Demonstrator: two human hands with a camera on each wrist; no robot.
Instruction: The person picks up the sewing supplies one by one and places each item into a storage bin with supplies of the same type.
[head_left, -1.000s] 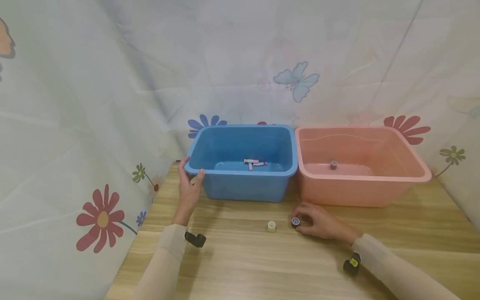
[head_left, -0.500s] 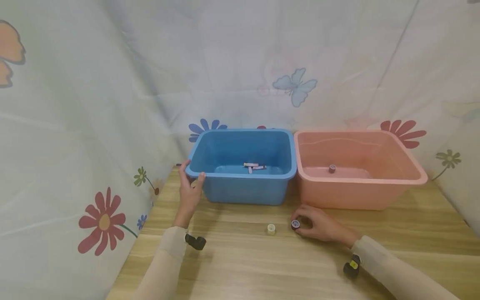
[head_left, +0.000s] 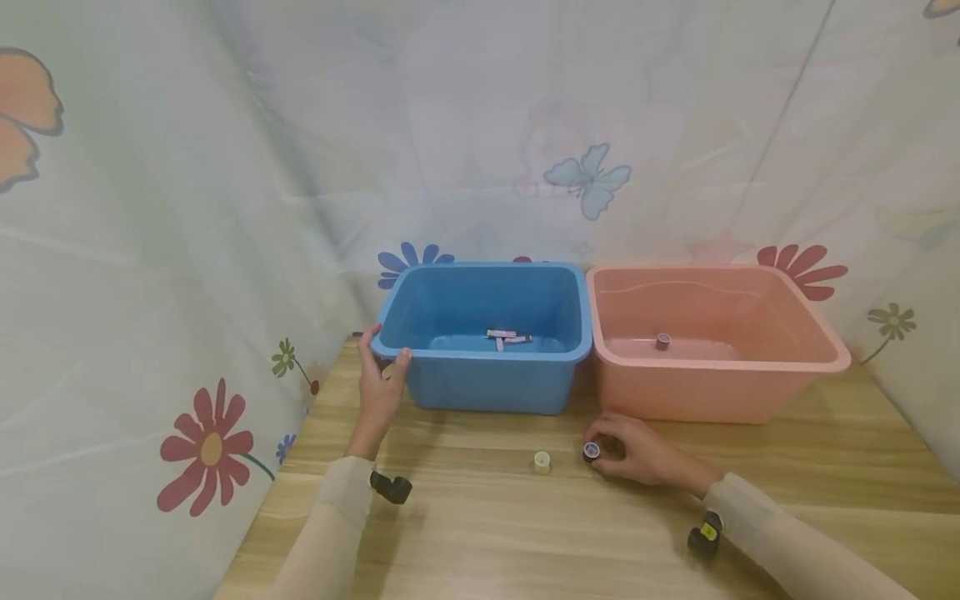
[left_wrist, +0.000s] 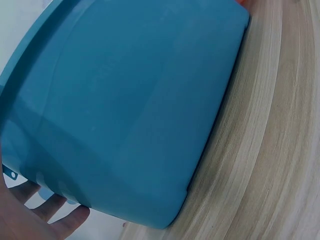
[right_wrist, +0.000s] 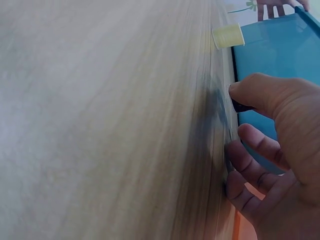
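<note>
My left hand grips the front left corner of the blue plastic tub, thumb on the front and fingers round the side. In the left wrist view several fingers lie against the tub's wall. My right hand pinches a small dark thread spool on the table, its pale round end facing up. The right wrist view shows the thumb over the spool, mostly hiding it. Left of that hand a pale yellow thread spool stands upright, apart from the fingers.
A pink tub stands right of the blue one, with a small dark spool inside. Small white-labelled sticks lie in the blue tub. A patterned curtain hangs behind the wooden table.
The head view has tilted slightly, so the scene sits a little lower. Both hands keep their places, the left on the blue tub and the right at the dark thread spool.
</note>
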